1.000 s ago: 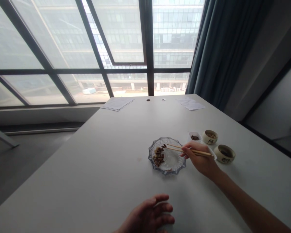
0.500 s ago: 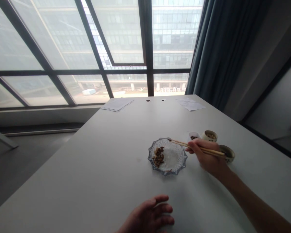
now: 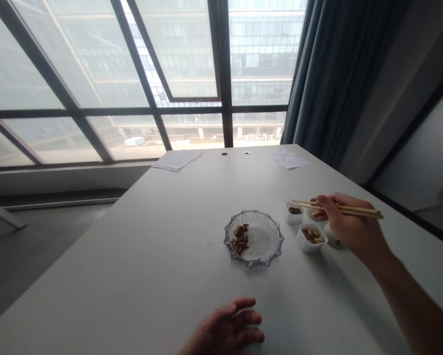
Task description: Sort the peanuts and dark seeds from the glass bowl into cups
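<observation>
My right hand point(image 3: 354, 224) grips a pair of wooden chopsticks point(image 3: 349, 209), held nearly level above the small containers, tips pointing left over a white plastic cup point(image 3: 294, 220) of dark pieces. No piece shows between the tips. A second white cup point(image 3: 307, 247), nearer me, contains brown and pale nut-like or seed-like pieces point(image 3: 312, 235). Two pale ceramic cups are partly hidden by my hand; one point(image 3: 334, 240) sits beside the nearer white cup. A scalloped clear glass plate point(image 3: 266, 241) carries brown pieces point(image 3: 240, 240) on its left side. My left hand point(image 3: 227, 328) is empty, fingers apart, near the table's front.
The white table point(image 3: 162, 256) stretches to the window. Papers point(image 3: 179, 160) lie at its far left corner, and more sheets point(image 3: 290, 159) at the far right. A dark curtain point(image 3: 321, 88) hangs at the right.
My right hand has moved right and slightly up with the chopsticks, their tips leaving the glass plate and coming over the white cups. The nearer white cup is uncovered. My left hand stays put.
</observation>
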